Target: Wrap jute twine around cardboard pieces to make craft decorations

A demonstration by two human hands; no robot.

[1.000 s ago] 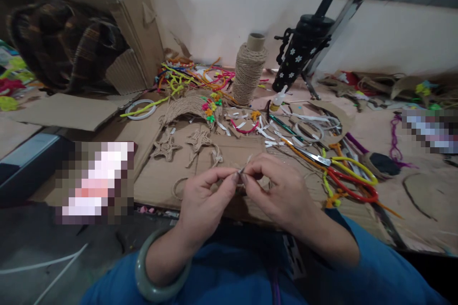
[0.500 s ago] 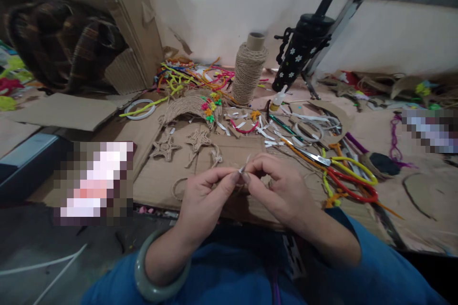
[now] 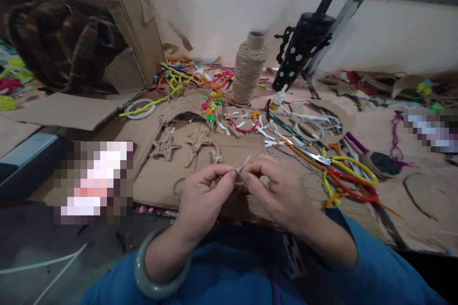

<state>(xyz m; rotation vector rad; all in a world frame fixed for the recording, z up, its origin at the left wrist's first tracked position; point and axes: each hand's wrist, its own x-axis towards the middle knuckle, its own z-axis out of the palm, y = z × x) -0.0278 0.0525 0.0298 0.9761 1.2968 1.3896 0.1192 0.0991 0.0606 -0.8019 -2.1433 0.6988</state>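
Close in front of my body, my left hand (image 3: 205,198) and my right hand (image 3: 286,193) meet fingertip to fingertip. Both pinch a thin whitish strip (image 3: 245,162), whose pointed end sticks up between the fingers; its material is too small to tell. Under the hands lies a cardboard sheet (image 3: 157,186). Beyond the left hand are a twine star (image 3: 164,147) and a second twine star (image 3: 198,140) with a tail of cord. A crescent wound with twine (image 3: 186,107), trimmed with small coloured knots, rests behind them. Part of a cord loop (image 3: 175,188) shows beside my left hand.
Scissors with yellow and red handles (image 3: 352,171) lie to the right. Behind stand a twine spool (image 3: 249,69), a black flowered tumbler (image 3: 300,50) and a small glue bottle (image 3: 278,97). White scraps and coloured pipe cleaners (image 3: 179,81) litter the back. A blurred-out rectangle (image 3: 96,181) is at left.
The fingertips have shifted very slightly on the strip, and a bit more of its pale upper end shows. Everything else stays in place.
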